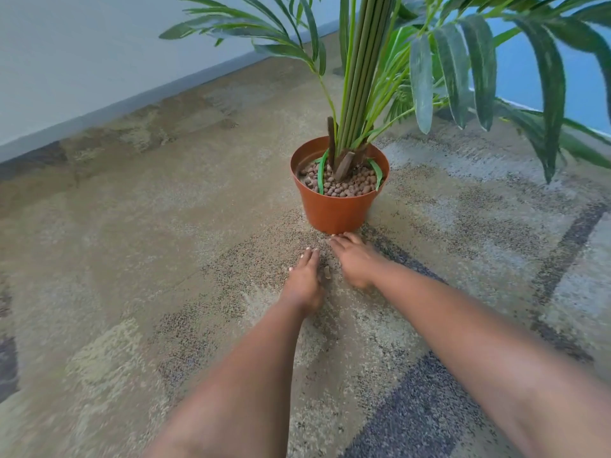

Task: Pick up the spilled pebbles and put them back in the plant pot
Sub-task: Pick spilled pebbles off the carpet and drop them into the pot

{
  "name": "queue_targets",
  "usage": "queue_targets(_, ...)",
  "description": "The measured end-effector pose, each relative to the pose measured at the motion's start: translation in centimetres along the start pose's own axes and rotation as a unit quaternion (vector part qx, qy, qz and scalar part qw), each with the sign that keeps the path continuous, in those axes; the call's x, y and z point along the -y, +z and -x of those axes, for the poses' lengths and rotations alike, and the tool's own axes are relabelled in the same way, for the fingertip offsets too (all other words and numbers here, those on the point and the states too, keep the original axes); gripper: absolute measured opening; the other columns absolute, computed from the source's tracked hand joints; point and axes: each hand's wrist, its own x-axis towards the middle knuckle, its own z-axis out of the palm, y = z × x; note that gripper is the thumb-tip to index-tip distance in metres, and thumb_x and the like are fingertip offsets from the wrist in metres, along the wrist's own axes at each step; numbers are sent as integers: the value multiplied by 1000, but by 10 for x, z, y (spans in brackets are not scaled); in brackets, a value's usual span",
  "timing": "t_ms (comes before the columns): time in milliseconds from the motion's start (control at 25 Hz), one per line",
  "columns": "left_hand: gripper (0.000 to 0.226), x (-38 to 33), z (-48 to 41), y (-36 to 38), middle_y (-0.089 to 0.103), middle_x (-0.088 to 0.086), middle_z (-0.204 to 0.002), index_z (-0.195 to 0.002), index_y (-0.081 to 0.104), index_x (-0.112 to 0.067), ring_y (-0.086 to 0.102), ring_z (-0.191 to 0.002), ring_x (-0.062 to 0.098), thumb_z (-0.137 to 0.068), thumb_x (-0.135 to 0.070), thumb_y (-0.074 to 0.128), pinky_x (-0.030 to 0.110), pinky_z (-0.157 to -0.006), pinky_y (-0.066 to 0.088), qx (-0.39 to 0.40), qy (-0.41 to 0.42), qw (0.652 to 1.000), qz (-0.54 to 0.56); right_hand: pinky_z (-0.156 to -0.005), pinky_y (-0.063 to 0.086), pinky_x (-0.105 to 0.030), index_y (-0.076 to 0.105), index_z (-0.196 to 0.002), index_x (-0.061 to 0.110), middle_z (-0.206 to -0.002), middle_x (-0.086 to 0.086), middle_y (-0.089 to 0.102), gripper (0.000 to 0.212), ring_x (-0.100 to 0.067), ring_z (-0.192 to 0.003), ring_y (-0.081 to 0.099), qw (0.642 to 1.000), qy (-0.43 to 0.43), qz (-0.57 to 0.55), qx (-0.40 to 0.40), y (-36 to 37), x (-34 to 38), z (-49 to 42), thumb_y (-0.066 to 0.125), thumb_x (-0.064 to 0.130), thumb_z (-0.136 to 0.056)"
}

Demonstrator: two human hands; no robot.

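Observation:
An orange plastic plant pot [337, 209] stands upright on the carpet, filled with brown pebbles [350, 185] around a green palm's stems. Just in front of the pot, my left hand [305, 276] lies palm down on the carpet with fingers stretched forward. My right hand [355, 259] rests palm down beside it, its fingertips almost touching the pot's base. Between the two hands a small brown pebble or bark piece [327, 272] lies on the carpet. Anything under the palms is hidden.
The patterned beige and grey carpet [165, 259] spreads all around. A pale wall with a grey baseboard [132, 100] runs along the back left. Long palm leaves [479, 71] hang over the right side, above the floor.

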Motion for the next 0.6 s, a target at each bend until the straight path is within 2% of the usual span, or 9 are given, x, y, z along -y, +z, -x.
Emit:
queue_targets(40, 63, 0, 1, -1, 7, 9, -164, -154, 12, -12, 15, -149, 30, -97, -12, 40, 45, -121, 17, -5, 2, 1000, 1, -121, 16, -50, 18, -156, 16, -164, -4, 17, 78, -27, -151, 11, 1000, -13, -6, -21, 0, -3, -1, 52, -3, -89)
queue_targets(120, 65, 2, 2, -1, 12, 9, -163, -154, 13, -13, 19, -148, 29, -96, -9, 42, 44, -120, 20, -25, -2, 1000, 8, -118, 29, -45, 46, -144, 15, -152, -9, 44, 51, -28, -142, 36, 995, -51, -39, -77, -2, -15, 1, 55, 9, -94)
queue_targets(160, 65, 3, 2, -1, 18, 10, -162, -154, 15, -13, 22, -147, 30, -96, -9, 45, 44, -120, 23, -40, -4, 999, 9, -113, 38, -44, 59, -133, 15, -142, -8, 56, 39, -26, -132, 49, 991, -58, -73, -100, -3, -20, 3, 58, 12, -94)
queue_targets(240, 65, 3, 3, -1, 30, 10, -157, -151, 25, -10, 32, -142, 29, -94, -12, 56, 44, -118, 29, -64, 1, 998, 0, -101, 52, -42, 71, -113, 16, -123, -5, 68, 23, -20, -112, 62, 979, -45, -150, -132, -5, -31, 7, 65, 12, -91)
queue_targets(320, 59, 3, 2, 1, 44, 10, -148, -144, 41, -6, 46, -132, 26, -90, -13, 64, 39, -112, 38, -80, 17, 997, -16, -96, 55, -39, 75, -104, 16, -114, -3, 70, 18, -16, -102, 65, 973, -33, -183, -139, -4, -34, 9, 71, 10, -88)
queue_targets(440, 33, 0, -1, 3, 62, 7, -123, -120, 66, -7, 59, -106, 21, -88, -16, 68, 32, -92, 53, -109, 54, 991, -56, -89, 56, -35, 74, -99, 21, -105, 7, 66, 15, -12, -93, 63, 974, -35, -178, -134, 4, -31, 9, 72, 11, -88)
queue_targets(520, 24, -3, -6, 5, 64, 6, -115, -111, 71, -9, 58, -95, 18, -89, -18, 68, 26, -83, 51, -109, 57, 989, -78, -72, 57, -38, 66, -95, 26, -99, 11, 61, 15, -12, -81, 62, 977, -17, -178, -113, 7, -30, 8, 63, 11, -92)
queue_targets(600, 23, -6, -11, 8, 62, 7, -110, -108, 73, -10, 56, -90, 18, -88, -19, 69, 28, -83, 52, -97, 48, 990, -93, -56, 48, -38, 55, -92, 29, -96, 8, 61, 16, -14, -71, 60, 985, -26, -142, -95, 9, -28, 5, 52, 13, -93)
